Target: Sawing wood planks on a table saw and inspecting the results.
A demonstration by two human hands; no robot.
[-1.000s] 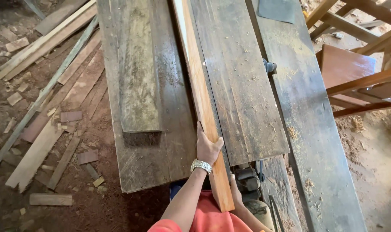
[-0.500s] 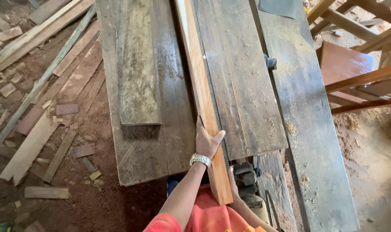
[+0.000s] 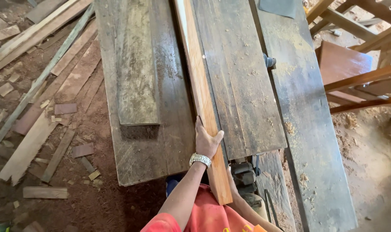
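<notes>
The left hand (image 3: 207, 141) is clasped around a long reddish-orange board (image 3: 203, 103), thumb on the side facing the person's left and fingers wrapped over the top edge toward the right, gripping it a little way ahead of the near end. A silver wristwatch (image 3: 200, 160) sits just behind the hand on the wrist. The board stands on its narrow edge and its long axis runs straight away from the hand, out over the dark worn work table (image 3: 161, 129) and off the top of the view; only a short length projects back past the hand toward the person's body. The right hand is hidden: a forearm (image 3: 247, 210) shows low down on the far side of the board's near end, but whether that hand grips anything cannot be told. Left of the gripping hand a shorter grey plank (image 3: 137, 64) lies flat on the table, parallel to the board. Right of it, just past the table edge, sits a dark metal machine part (image 3: 245, 174). Far to the left, offcuts (image 3: 45, 129) litter the dirt floor
</notes>
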